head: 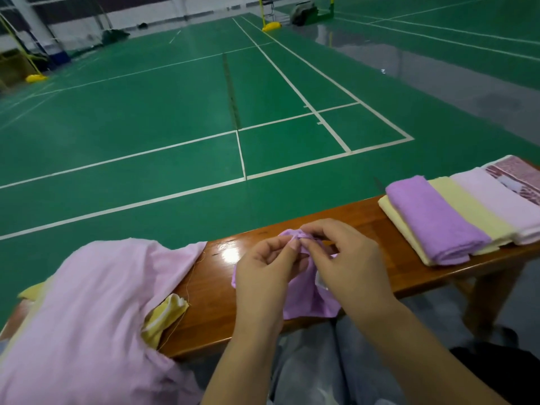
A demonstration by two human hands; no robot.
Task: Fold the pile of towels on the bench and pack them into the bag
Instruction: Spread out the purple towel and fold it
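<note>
Both hands (301,264) pinching purple towel (306,299), its middle hidden, bench (365,223)

Bare forearms, no sleeves; grey-blue trousers (306,366).

Both hands — left hand (264,268), right hand (347,258) — pinching purple towel (304,299), over wooden bench (210,287)

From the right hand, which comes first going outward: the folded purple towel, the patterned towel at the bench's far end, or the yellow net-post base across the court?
1. Folded purple towel, on the bench just right of the right hand.
2. Patterned towel, at the bench's right end.
3. Yellow base, far across the court.
</note>
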